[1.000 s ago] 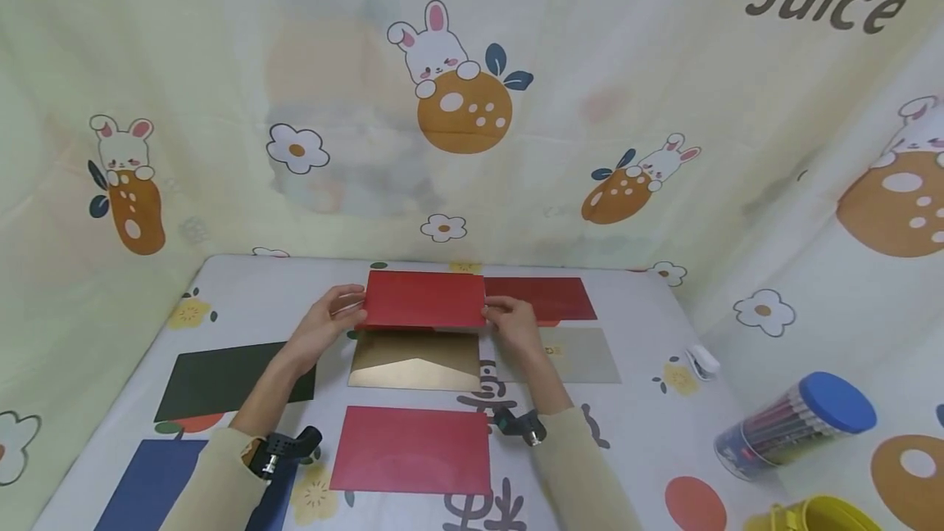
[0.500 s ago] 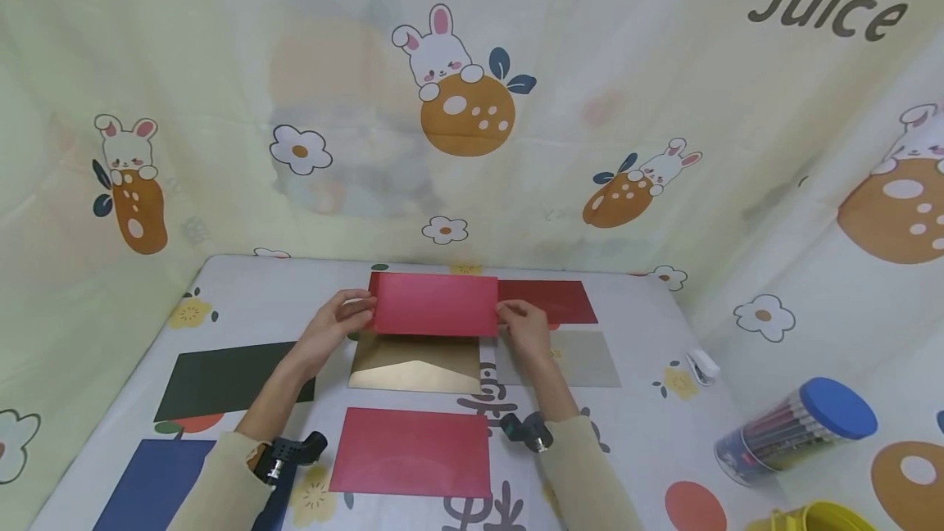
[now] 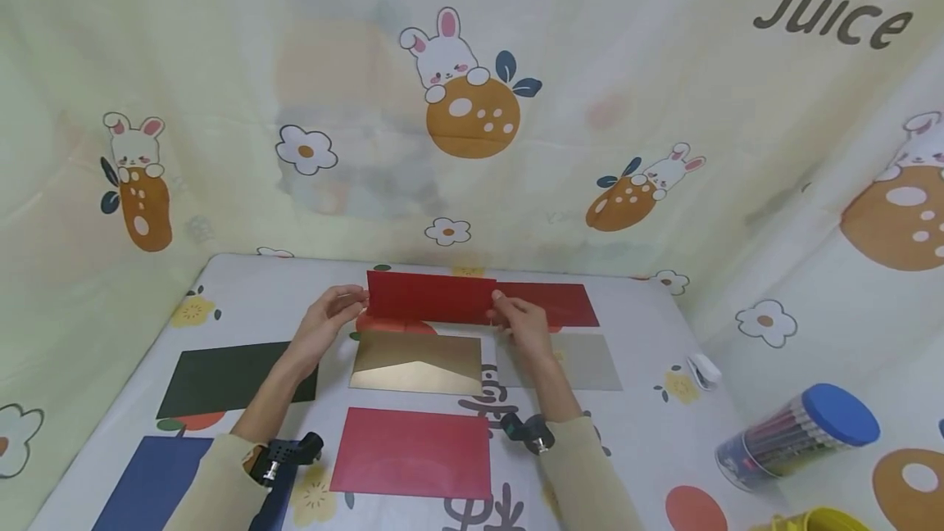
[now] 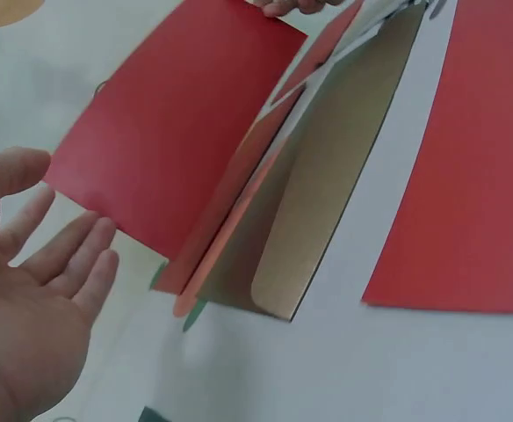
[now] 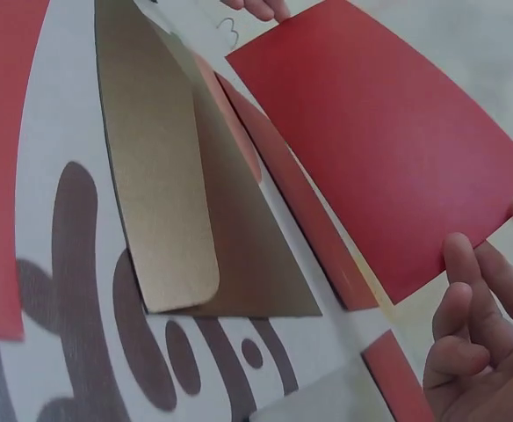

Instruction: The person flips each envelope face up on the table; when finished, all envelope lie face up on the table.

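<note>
A red envelope-sized card (image 3: pixel 431 298) is held across the back of the table, tilted up, between my two hands. At its left end, the thumb and fingertips of my left hand (image 3: pixel 329 319) meet the short edge; the left wrist view shows that palm turned up. My right hand (image 3: pixel 522 326) pinches the opposite short edge. Along the card's lower long edge runs a narrow red strip (image 5: pixel 296 193) in both wrist views. Just in front lies a gold envelope (image 3: pixel 415 365) with its flap towards me.
A pink-red envelope (image 3: pixel 410 453) lies nearest me. Dark green (image 3: pixel 214 375) and blue (image 3: pixel 151 478) ones are at left, dark red (image 3: pixel 551 304) and pale grey (image 3: pixel 583 361) at right. A pen tub (image 3: pixel 796 437), yellow container (image 3: pixel 822 519) and small white object (image 3: pixel 704 371) stand farther right.
The red card shifts slightly right, then back left, and changes its tilt; its face goes from bright red through pinkish to dark red. Both hands stay at its ends.
</note>
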The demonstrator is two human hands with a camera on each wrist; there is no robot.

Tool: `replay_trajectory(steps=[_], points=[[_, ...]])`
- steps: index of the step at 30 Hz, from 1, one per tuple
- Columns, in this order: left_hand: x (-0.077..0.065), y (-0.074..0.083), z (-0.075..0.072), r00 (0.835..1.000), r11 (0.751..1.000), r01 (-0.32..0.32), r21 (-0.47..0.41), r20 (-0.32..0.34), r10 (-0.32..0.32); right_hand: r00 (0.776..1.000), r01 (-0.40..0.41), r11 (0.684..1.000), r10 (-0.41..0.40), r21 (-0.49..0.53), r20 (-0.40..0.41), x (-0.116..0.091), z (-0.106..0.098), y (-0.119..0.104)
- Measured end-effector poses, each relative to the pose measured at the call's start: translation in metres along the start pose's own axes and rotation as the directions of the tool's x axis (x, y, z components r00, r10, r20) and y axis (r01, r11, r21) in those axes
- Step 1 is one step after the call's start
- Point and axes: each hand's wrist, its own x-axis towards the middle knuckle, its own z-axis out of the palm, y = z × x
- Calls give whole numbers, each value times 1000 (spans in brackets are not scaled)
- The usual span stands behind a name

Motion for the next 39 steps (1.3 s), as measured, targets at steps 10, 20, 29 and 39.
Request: replay_trajectory(steps=[10,20,29,39], points=[[-2,2,-7,990,983,10,181,-137,15,1000,-1,1000,1,24,18,-1,13,-10],[-4,0,-16,985,995,28,99,-171,-11,997,44,997,-48,59,65,-2,21,-12],[-6,-2,-26,979,997,74,-25,-188,-77,979,127,983,-146,135,140,-2,28,-13],[-10,-12,-39,976,994,102,26,-195,-95,975,150,976,-172,158,139,-4,46,-10]])
